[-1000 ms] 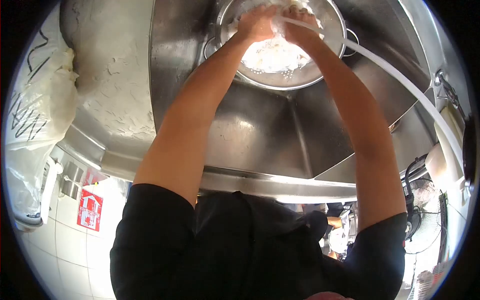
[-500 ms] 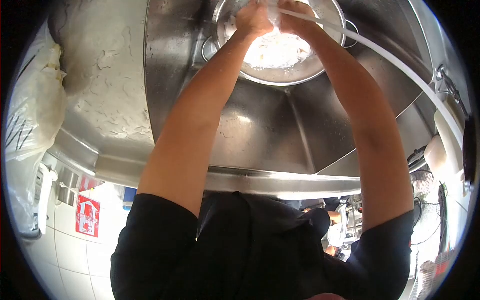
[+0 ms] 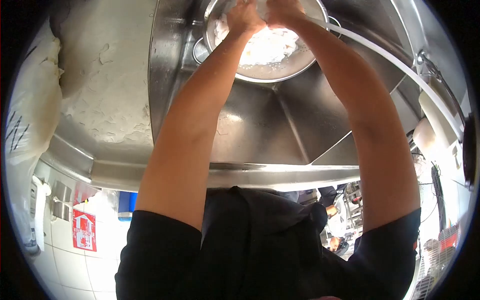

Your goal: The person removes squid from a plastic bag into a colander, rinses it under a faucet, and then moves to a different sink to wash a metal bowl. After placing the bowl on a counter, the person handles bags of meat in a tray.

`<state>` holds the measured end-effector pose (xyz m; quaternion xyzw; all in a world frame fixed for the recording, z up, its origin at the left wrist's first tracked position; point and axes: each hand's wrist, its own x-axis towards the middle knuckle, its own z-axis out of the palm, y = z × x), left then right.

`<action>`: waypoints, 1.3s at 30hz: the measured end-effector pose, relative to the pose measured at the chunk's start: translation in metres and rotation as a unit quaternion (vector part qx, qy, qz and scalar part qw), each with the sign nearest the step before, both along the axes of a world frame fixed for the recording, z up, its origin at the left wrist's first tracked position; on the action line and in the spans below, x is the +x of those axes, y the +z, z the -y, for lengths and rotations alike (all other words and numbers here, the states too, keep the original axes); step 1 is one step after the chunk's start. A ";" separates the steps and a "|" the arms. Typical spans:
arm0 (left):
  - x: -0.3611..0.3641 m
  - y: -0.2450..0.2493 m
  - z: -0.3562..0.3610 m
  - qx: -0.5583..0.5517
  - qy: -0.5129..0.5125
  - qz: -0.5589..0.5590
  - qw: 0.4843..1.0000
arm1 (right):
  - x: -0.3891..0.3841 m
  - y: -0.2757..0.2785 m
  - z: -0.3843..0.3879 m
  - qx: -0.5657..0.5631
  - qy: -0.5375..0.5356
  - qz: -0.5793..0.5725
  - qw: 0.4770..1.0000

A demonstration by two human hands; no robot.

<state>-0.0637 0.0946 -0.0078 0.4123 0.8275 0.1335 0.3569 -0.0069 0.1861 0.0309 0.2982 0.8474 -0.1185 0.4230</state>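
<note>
A round metal bowl (image 3: 300, 64) with loop handles sits in the steel sink, holding glaringly bright white pieces (image 3: 267, 47) whose kind I cannot make out. Over its far part, my left hand (image 3: 245, 19) is bent with its fingers curled in, the fingertips cut off by the top edge. Close beside it, my right hand (image 3: 283, 12) is also curled, with the thumb sides of both hands nearly touching. Whatever lies between the fingers is hidden. A white hose (image 3: 385, 56) runs from the right side to my right wrist, where its end passes out of sight.
A wet metal drainboard (image 3: 107, 95) with water drops lies left of the sink (image 3: 265, 127). At the far left stands a plastic bag (image 3: 30, 110) with black marks. The sink's front rim (image 3: 280, 176) runs before my body. Behind me another person (image 3: 337, 220) is partly visible.
The bowl and both hands appear slightly farther left and up as the view shifts. The hose crossed over my right hand before; now it disappears at the wrist.
</note>
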 end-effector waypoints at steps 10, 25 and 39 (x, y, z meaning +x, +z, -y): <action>0.011 -0.009 -0.004 -0.015 0.146 0.063 0.987 | 0.011 0.024 -0.019 -0.033 -0.135 0.004 0.990; -0.016 0.000 0.033 -0.118 0.129 0.111 0.978 | 0.020 0.050 -0.029 -0.093 -0.087 -0.209 0.970; 0.056 -0.079 -0.064 0.105 -0.363 -0.079 0.922 | 0.086 0.139 0.011 0.022 -0.345 -0.374 0.861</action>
